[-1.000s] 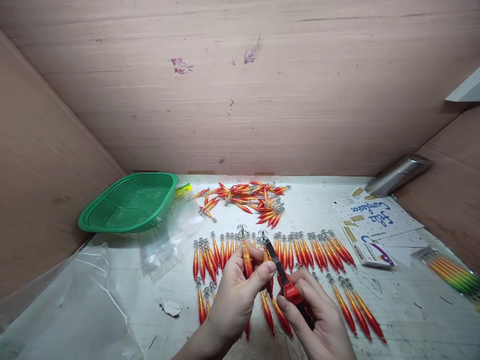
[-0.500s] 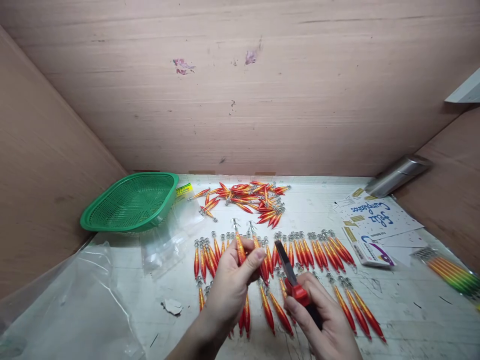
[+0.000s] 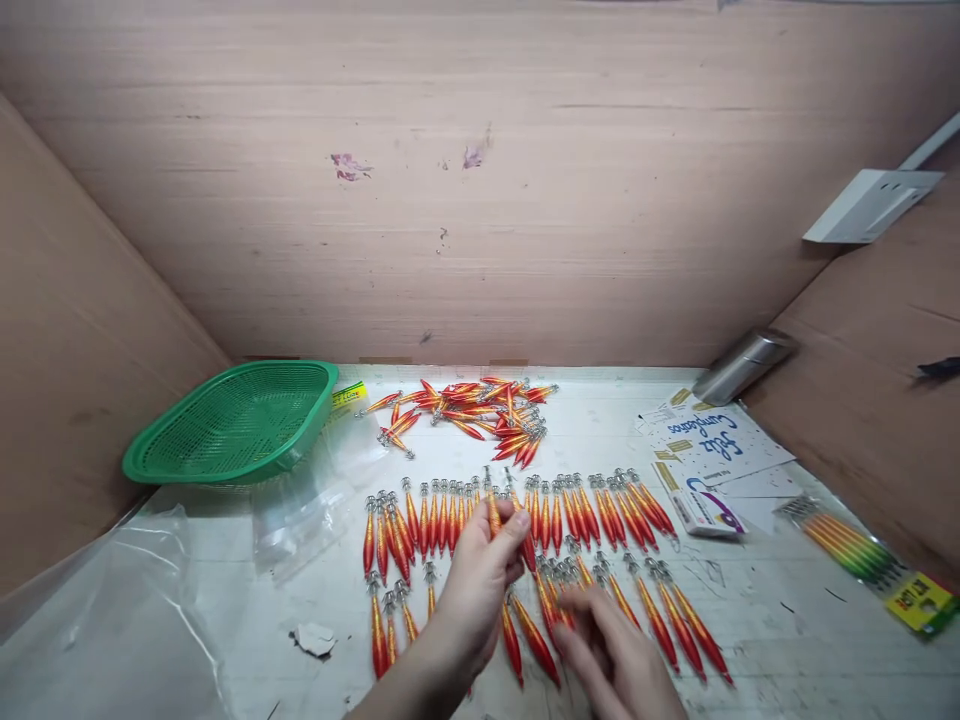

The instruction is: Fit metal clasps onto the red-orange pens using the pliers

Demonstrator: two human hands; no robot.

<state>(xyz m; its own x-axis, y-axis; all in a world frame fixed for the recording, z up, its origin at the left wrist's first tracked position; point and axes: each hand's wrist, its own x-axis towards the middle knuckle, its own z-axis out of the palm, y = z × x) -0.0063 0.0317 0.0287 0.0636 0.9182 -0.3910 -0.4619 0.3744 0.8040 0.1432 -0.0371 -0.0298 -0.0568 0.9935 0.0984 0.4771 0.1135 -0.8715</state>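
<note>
My left hand (image 3: 480,570) is closed, thumb against fingers, around two red-and-orange squid jigs (image 3: 493,513), their metal hook crowns pointing up and away from me. Below and to the right, my right hand (image 3: 611,650) is low over the near row of squid jigs (image 3: 661,625), with its fingers curled beside the red ends of a few. Blur and the hand itself hide whether anything is between those fingers. Beyond both hands lies a longer row of squid jigs (image 3: 581,510), hooks facing the back wall. A loose heap of squid jigs (image 3: 480,405) lies behind that row.
A green plastic basket (image 3: 232,420) stands at back left near clear plastic bags (image 3: 300,515). Front left is a large plastic sheet (image 3: 112,620). On the right are printed cards (image 3: 720,450), a small box (image 3: 697,500), a metal cylinder (image 3: 746,365) and a packaged lure set (image 3: 862,560).
The red-and-black hand tool is gone from my right hand and out of sight. That hand has moved slightly down and left. My left hand still holds the squid jigs; the view has shifted.
</note>
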